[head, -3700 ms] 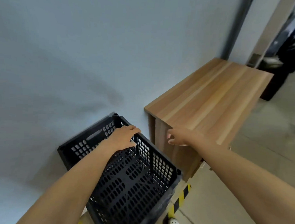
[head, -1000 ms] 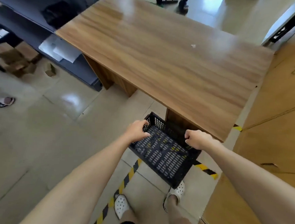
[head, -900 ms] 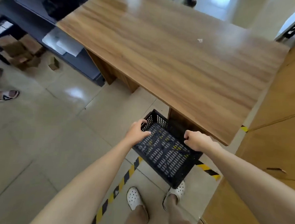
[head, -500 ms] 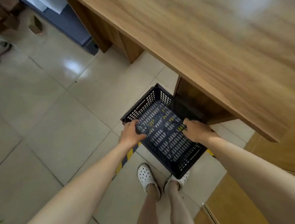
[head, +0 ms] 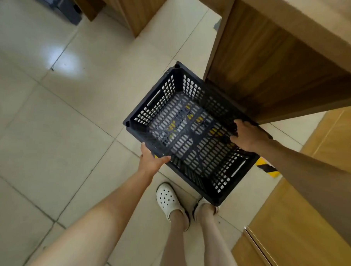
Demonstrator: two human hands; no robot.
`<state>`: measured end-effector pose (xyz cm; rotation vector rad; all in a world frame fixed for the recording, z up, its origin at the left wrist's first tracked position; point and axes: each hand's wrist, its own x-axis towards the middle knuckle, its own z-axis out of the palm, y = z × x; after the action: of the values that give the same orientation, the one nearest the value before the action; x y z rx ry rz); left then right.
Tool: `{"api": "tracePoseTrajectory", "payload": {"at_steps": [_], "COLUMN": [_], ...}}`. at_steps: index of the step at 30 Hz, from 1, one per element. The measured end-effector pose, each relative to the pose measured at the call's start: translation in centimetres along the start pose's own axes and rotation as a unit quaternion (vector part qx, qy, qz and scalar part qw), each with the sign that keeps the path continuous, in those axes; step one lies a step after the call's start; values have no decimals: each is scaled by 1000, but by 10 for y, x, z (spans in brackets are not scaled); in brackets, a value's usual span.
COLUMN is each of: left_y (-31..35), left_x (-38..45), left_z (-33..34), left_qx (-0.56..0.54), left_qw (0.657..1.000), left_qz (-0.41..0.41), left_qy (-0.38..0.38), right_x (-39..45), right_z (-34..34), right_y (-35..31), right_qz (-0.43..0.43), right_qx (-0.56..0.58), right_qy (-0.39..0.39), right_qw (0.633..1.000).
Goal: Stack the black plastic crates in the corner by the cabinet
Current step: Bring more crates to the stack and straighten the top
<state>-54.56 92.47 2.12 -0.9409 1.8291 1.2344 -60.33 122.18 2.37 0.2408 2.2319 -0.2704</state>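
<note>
A black plastic crate (head: 188, 131) with slotted walls and floor hangs tilted just above the tiled floor, beside the wooden desk's side panel (head: 260, 62). My left hand (head: 151, 160) grips its near long rim, thumb over the edge. On the opposite long rim, next to the desk, my right hand (head: 247, 136) is closed. The crate is empty; yellow and black floor tape shows through its slots. No other crate is in view.
My feet in white clogs (head: 168, 200) stand just behind the crate. A wooden cabinet front (head: 299, 224) fills the lower right. Striped tape (head: 266, 167) lies by it. A grey shelf base (head: 69, 5) sits at the top left on pale floor tiles (head: 50, 127).
The view tipped further down toward the floor. The crate, held in both hands, looms larger and has swung a little away from the desk panel. My feet stayed put.
</note>
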Motion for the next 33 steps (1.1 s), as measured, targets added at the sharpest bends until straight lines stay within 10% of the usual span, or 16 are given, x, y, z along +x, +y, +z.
{"api": "tracePoseTrajectory", "payload": {"at_steps": [14, 33], "left_y": [-28, -68], "left_x": [93, 60], "left_z": [43, -35], "left_qx": [-137, -212], "left_qw": [974, 960], "left_qz": [-173, -162], "left_qy": [53, 82], "right_x": [105, 74], "right_z": [3, -5], "right_y": [1, -42], "right_qz": [44, 65], "right_qx": [23, 173], "right_qy": [21, -47], "right_qw": [999, 982]}}
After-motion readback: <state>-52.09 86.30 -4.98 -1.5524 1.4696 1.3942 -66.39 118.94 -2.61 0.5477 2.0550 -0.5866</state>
